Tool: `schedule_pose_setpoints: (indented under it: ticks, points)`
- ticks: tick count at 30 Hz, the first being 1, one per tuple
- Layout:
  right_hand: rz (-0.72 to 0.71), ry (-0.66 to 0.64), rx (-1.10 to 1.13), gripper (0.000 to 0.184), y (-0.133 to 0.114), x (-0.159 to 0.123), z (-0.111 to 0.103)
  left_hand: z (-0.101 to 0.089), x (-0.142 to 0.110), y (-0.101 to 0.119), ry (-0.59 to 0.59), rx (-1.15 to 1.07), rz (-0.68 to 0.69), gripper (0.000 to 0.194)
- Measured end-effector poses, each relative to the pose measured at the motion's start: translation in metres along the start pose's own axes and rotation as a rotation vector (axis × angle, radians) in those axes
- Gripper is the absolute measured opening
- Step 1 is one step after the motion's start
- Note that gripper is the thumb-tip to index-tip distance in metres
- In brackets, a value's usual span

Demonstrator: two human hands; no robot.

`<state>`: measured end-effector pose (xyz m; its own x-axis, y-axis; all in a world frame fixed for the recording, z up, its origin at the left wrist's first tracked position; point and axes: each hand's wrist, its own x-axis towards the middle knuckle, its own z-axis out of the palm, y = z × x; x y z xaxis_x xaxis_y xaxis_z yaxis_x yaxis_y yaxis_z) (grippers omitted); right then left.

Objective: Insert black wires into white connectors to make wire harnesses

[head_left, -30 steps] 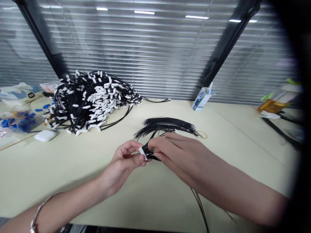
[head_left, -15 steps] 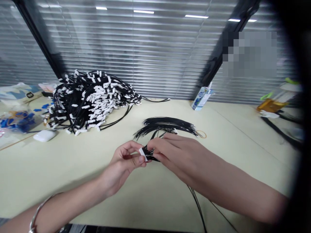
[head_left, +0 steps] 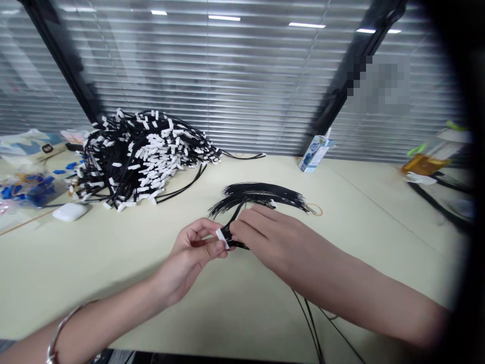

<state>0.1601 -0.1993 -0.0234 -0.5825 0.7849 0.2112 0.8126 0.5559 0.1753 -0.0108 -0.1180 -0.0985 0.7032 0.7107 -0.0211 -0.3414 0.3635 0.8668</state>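
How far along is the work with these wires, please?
The heap of cables, with white ends on, looks finished. In progress: the left hand holds a white connector and the right hand is at its wires, partly hiding them. Probably left: the loose bundle beyond the hands, without white housings on most ends.

connector (head_left: 222,238): matt plastic | wires (head_left: 235,216): smooth plastic | tabletop (head_left: 113,253): smooth | bracelet (head_left: 56,336): shiny metal | case (head_left: 70,212): glossy plastic

Note black wires (head_left: 228,234) partly hidden by the right hand (head_left: 275,235), loose strands (head_left: 312,327) and bracelet (head_left: 56,337) cut off at the near edge, amber container (head_left: 423,165) blurred at far right.
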Motion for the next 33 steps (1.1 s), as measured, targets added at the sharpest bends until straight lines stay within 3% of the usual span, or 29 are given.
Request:
schedule_pose_setpoints:
  ticks: [13,20,33]
  points:
    - [-0.013,-0.062,-0.035,0.033,0.0032,-0.0032,-0.0013,0.0002,-0.0008,-0.0006,0.014,0.007,-0.008,0.015]
    - [-0.017,-0.016,-0.012,0.032,0.0025,-0.0002,-0.0001,0.0007,-0.0008,0.0000,-0.002,0.012,-0.007,0.015]
    - [-0.101,-0.035,-0.246,0.030,-0.0027,0.0011,0.0048,0.0007,-0.0014,-0.0009,-0.023,0.006,0.005,0.013]
